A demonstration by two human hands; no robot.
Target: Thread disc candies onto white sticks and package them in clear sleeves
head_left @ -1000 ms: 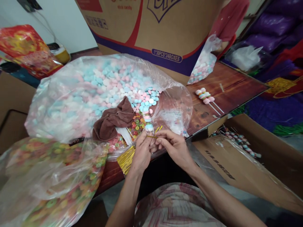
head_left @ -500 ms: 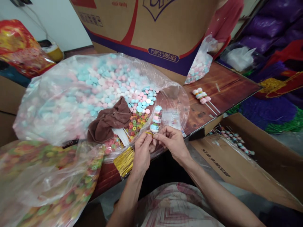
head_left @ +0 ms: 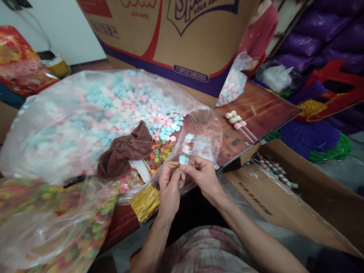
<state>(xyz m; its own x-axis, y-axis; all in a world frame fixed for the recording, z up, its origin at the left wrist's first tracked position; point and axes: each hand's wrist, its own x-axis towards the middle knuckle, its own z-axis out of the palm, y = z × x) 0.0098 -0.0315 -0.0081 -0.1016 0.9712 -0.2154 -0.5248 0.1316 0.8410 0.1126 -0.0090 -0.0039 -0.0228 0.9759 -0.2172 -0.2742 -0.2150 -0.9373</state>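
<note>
**Gold tie being closed at the base of a bagged candy stick**

Nearest the camera, the left hand and right hand meet just above the tabletop edge. The fingers of both are pinched on a gold twist tie at the foot of a candy skewer, which stands tilted upward between them, its pastel pieces stacked in what looks like a clear sleeve. It seems the tie is being wound shut; the next move likely calls for a firm twist while the stick is kept from turning.

Just below the left hand lies a bundle of gold ties. Left of that, a bag of coloured ring candies sags over the edge. Beyond the hands sit a brown cloth and a big clear bag of pink, blue and white candies. To the right, two finished skewers lie on the wood, and an open carton holds more. Farthest back stands a large printed cardboard box, with another person in red partly behind it.
</note>
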